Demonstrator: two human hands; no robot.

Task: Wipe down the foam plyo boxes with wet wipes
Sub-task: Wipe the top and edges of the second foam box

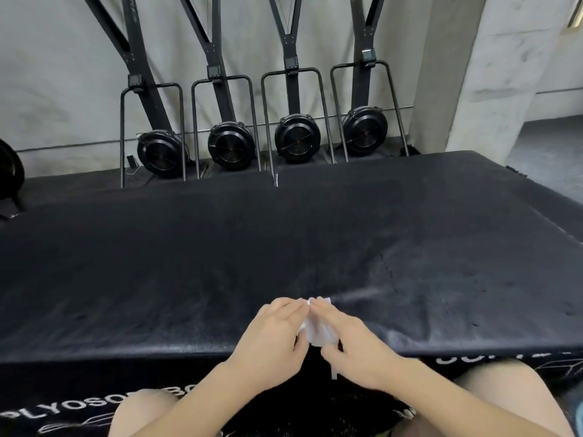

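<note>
Two black foam plyo boxes stand side by side in front of me, the left box [142, 247] and the right box [457, 231], with a seam between them near the middle. White lettering runs along their near faces. A white wet wipe [317, 329] is held between both hands above the near edge of the boxes. My left hand [274, 339] pinches its left side and my right hand [353, 345] pinches its right side, fingertips meeting at the top of the wipe. The wipe looks folded or bunched, and its lower part is hidden behind my hands.
Several black ski-type machines with round fan housings [296, 137] stand upright against the grey wall behind the boxes. A concrete pillar [473, 74] rises at the back right. A small white tag [276, 179] shows at the far seam. My bare knees [504, 398] are just below the boxes.
</note>
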